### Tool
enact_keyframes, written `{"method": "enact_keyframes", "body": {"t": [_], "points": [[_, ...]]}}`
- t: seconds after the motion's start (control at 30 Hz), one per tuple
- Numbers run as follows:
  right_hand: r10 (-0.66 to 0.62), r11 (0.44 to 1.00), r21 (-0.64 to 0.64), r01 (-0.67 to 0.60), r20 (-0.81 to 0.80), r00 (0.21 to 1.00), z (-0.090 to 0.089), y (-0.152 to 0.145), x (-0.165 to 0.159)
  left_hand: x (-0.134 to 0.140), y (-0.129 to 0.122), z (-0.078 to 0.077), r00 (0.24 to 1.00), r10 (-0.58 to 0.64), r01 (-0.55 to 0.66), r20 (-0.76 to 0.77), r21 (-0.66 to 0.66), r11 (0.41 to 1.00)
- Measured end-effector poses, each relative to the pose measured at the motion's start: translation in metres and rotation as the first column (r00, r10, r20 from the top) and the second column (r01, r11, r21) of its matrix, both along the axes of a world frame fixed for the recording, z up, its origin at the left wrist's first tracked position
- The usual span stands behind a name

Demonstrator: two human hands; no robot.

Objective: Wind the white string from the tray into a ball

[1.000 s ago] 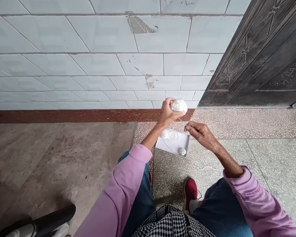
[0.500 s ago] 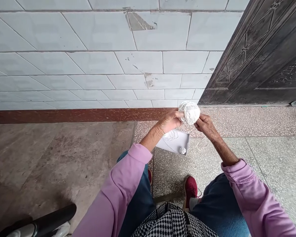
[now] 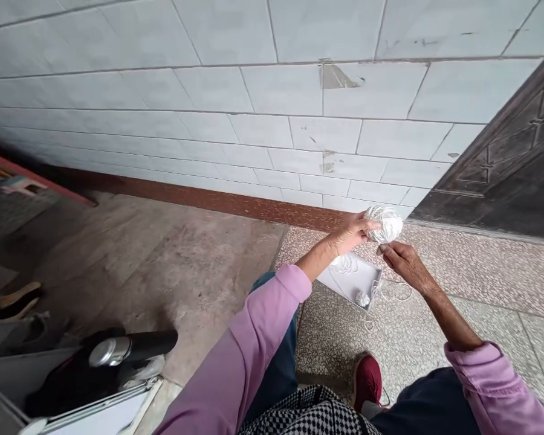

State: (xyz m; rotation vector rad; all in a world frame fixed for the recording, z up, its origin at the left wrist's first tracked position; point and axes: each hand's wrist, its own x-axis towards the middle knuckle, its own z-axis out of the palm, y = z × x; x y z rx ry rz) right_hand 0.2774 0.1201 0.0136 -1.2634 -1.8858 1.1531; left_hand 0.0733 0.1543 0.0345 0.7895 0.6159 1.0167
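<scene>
A ball of white yarn [image 3: 384,224] is gripped in my left hand [image 3: 351,232], whose fingers wrap round its left side. Just below the ball, my right hand [image 3: 403,261] is closed in a pinch on the white yarn, though the strand itself hardly shows. Under both hands a shallow white box [image 3: 344,284] lies on the floor. Loops of white yarn [image 3: 343,264] lie inside it, along with a small white ball [image 3: 361,298] near its right corner. More loose yarn [image 3: 396,293] trails over the box's right edge onto the speckled floor.
A white tiled wall [image 3: 299,133] rises ahead, with a dark door [image 3: 517,181] on the right. My red shoe [image 3: 368,380] stands near the box. At lower left are a black cylinder with a silver end [image 3: 136,349] and a white-topped object [image 3: 104,417].
The view has swung left, so the wall and box appear farther right. My right hand has shifted from the ball's right side to just below it. My left hand still holds the ball.
</scene>
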Motion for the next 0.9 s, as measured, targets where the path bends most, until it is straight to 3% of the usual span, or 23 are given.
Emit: {"method": "enact_keyframes", "body": {"t": [0.13,0.23,0.3,0.4,0.47,0.6,0.7,0.77,0.9], "points": [[0.075,0.996,0.033,-0.077,0.068,0.995,0.009,-0.009,-0.007,-0.002,0.005,-0.003,0.997,0.064,-0.065,-0.043,-0.029,0.997],[0.084,0.994,0.065,-0.092,0.106,0.991,0.022,-0.018,-0.006,0.001,0.006,-0.007,0.968,0.092,-0.095,-0.234,-0.001,0.995],[0.068,0.994,0.082,-0.077,0.109,0.992,0.031,-0.023,-0.002,0.004,0.006,-0.009,0.907,0.147,-0.119,-0.394,0.096,0.988],[-0.017,0.994,0.109,0.007,0.084,0.996,0.043,-0.025,0.011,0.008,0.003,-0.011,0.823,0.172,-0.057,-0.541,0.223,0.973],[-0.092,0.987,0.136,0.084,0.054,0.994,0.048,-0.023,0.023,0.01,0.0,-0.01,0.819,0.075,0.059,-0.569,0.214,0.975],[-0.229,0.961,0.151,0.231,-0.035,0.973,0.05,-0.015,0.046,0.014,-0.005,-0.007,0.849,-0.226,0.32,-0.477,0.124,0.939],[-0.274,0.952,0.106,0.286,-0.108,0.955,0.046,-0.012,0.056,0.019,-0.009,-0.005,0.861,-0.376,0.422,-0.342,0.068,0.904],[-0.269,0.958,0.069,0.28,-0.128,0.954,0.041,-0.01,0.058,0.021,-0.01,-0.004,0.875,-0.416,0.442,-0.247,0.059,0.895],[-0.223,0.974,-0.001,0.225,-0.129,0.966,0.029,-0.009,0.052,0.025,-0.01,-0.003,0.933,-0.35,0.356,-0.081,0.078,0.931]]}}
